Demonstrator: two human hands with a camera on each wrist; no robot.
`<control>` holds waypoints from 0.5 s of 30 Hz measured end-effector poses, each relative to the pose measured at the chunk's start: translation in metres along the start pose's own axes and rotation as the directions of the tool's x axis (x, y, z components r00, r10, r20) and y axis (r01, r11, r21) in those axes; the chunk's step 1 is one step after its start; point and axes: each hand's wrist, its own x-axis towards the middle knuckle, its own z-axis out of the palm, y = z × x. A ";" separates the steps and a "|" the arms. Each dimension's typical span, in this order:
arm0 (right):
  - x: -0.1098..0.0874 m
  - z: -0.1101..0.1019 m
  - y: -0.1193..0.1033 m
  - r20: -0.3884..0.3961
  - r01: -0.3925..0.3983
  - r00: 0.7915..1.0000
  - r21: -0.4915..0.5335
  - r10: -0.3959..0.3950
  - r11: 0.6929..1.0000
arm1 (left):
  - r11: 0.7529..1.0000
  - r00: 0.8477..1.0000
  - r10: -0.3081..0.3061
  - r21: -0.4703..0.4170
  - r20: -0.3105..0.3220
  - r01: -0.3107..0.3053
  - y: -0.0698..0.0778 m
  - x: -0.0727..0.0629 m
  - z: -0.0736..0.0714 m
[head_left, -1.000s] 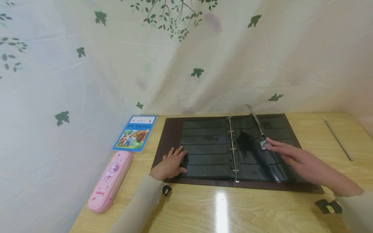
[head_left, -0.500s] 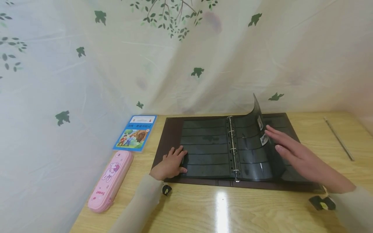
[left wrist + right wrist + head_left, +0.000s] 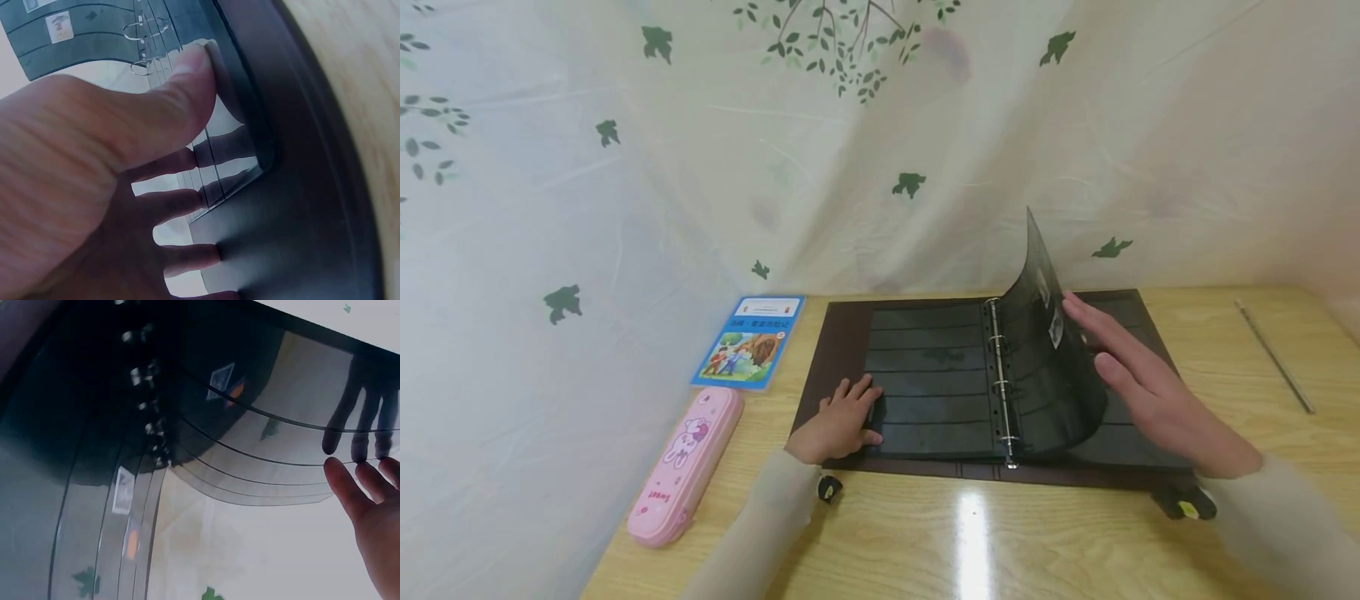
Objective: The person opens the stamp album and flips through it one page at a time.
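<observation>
A ring-bound stamp album [image 3: 838, 329] with a dark brown cover and black pocket pages lies open on the table. My left hand [image 3: 841, 421] rests spread on the outer edge of the left page [image 3: 932, 383]. In the left wrist view its thumb [image 3: 194, 69] lies over the glossy page. One right-hand page [image 3: 1052, 392] stands up, curved, beside the metal rings [image 3: 997, 367]. Small stamps [image 3: 1057, 327] show in its pockets. My right hand [image 3: 1142, 392] is behind that page, its extended fingers at the page's outer side; the right wrist view shows their reflection in the glossy sheet.
Left of the album lie a blue picture booklet [image 3: 748, 342] and a pink pencil case [image 3: 685, 467]. On the right is a thin metal rod [image 3: 1273, 357], perhaps tweezers or a stick. A pale leaf-printed curtain [image 3: 850, 208] hangs behind the wooden table [image 3: 910, 542].
The right-hand page has risen from nearly flat to upright and swung left, with my right hand following it leftward. My left hand has stayed in place.
</observation>
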 end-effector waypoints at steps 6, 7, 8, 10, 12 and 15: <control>0.011 0.012 0.001 -0.037 0.049 0.998 0.070 -0.047 0.996 | 1.000 1.000 -0.009 -0.001 0.003 0.009 0.000 0.000 0.000; 0.012 0.014 0.001 -0.034 0.046 0.998 0.080 -0.043 0.996 | 1.000 1.000 -0.009 -0.002 0.003 0.009 0.000 0.000 0.000; 0.013 0.016 0.002 -0.027 0.033 0.999 0.089 -0.031 0.995 | 1.000 1.000 -0.009 -0.003 0.003 0.009 0.000 0.000 0.000; 0.014 0.021 0.003 -0.010 0.000 1.000 0.097 0.001 0.995 | 1.000 1.000 -0.009 -0.003 0.004 0.009 0.000 0.001 0.001; 0.014 0.025 0.005 0.007 -0.032 0.999 0.100 0.032 0.994 | 1.000 1.000 -0.008 -0.002 0.003 0.008 -0.001 0.001 0.001; 0.014 0.031 0.007 0.029 -0.050 0.998 0.110 0.047 0.993 | 1.000 1.000 -0.010 0.003 0.002 0.010 -0.001 0.001 0.001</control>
